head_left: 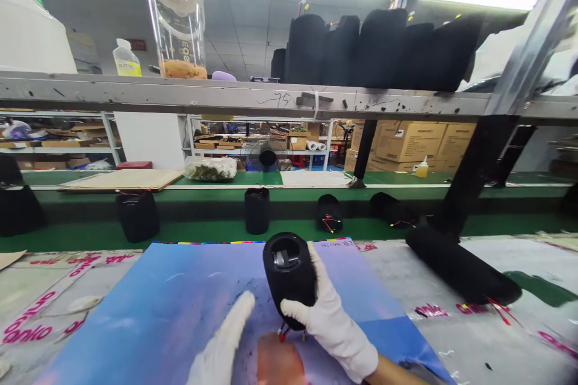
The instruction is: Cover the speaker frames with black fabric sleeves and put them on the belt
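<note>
My right hand, in a white glove, is wrapped round a black fabric-covered cylinder that lies tilted on a blue printed sheet. The cylinder's open end faces away from me, and thin red wires hang from its near end. Just left of the cylinder, my gloved left hand is stretched out flat with its fingers extended, holding nothing.
A long black cylinder with red wires lies to the right. Several black cylinders stand on the green conveyor belt behind. An overhead shelf carries more black cylinders, a clear jar and a bottle.
</note>
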The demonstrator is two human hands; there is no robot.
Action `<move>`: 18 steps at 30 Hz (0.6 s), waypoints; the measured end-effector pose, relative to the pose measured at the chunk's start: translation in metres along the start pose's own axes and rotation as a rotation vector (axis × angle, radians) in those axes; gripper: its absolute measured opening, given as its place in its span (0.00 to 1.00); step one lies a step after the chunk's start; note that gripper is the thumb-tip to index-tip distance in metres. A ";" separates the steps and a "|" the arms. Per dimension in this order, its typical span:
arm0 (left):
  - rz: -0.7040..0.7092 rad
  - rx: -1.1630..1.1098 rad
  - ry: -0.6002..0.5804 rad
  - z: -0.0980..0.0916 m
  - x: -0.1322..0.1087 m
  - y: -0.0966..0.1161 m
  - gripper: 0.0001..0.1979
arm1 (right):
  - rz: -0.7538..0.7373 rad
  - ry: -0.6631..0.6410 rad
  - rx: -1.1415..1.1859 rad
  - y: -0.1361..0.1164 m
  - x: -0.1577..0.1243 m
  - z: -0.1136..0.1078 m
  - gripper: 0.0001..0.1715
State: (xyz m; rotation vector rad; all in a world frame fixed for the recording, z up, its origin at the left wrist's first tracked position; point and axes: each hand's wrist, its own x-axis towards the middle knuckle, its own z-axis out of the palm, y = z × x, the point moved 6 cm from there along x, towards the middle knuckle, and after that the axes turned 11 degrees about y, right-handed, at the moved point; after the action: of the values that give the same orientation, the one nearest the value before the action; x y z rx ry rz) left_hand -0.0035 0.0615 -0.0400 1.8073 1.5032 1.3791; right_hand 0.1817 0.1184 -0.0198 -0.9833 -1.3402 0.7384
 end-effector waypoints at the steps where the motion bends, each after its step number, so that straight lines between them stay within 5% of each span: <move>1: -0.009 -0.040 0.019 0.000 0.008 0.002 0.47 | -0.010 -0.018 -0.005 -0.005 0.000 0.000 0.61; 5: -0.087 -0.308 -0.011 0.020 0.046 0.023 0.60 | -0.011 -0.131 -0.102 -0.030 0.001 -0.006 0.63; 8: -0.155 -0.348 -0.115 0.045 0.065 0.030 0.64 | 0.037 -0.213 -0.584 -0.040 0.017 -0.045 0.63; 11: -0.182 -0.374 -0.046 0.058 0.071 0.021 0.58 | 0.063 -0.012 -0.861 -0.054 0.052 -0.136 0.47; 15: -0.208 -0.572 -0.003 0.071 0.067 0.008 0.58 | 0.215 0.280 -1.197 -0.054 0.086 -0.276 0.56; 18: -0.250 -0.730 0.003 0.078 0.063 0.007 0.61 | 0.337 0.274 -1.344 -0.044 0.091 -0.322 0.52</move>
State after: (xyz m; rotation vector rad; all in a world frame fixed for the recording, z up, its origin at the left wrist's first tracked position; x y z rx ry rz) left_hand 0.0633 0.1371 -0.0406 1.1242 0.9825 1.5274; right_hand 0.5054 0.1314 0.0729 -2.2983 -1.3681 -0.2032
